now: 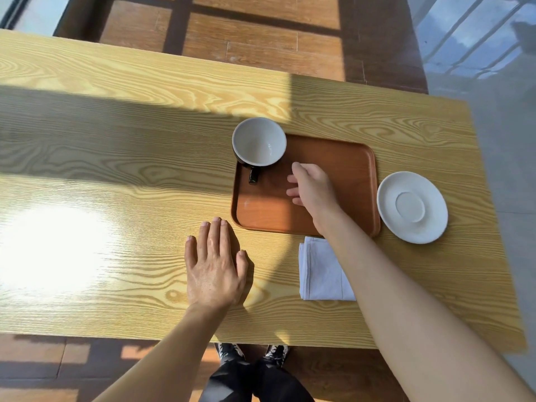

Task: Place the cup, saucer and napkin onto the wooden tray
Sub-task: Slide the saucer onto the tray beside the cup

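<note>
Currently the cup (259,141) stands upright in the far-left corner of the wooden tray (352,169), handle toward the person; the saucer (412,207) lies on the table (116,140) just right of the tray, and the folded napkin (320,269) lies just beside the tray's near edge. Right hand (311,187) hovers over the tray near the cup, fingers loose, grasping nothing. Left hand (214,265) rests flat on the table, palm down, empty.

Cup (259,142) on tray (342,158); saucer (412,207), napkin (320,269) beside.
</note>
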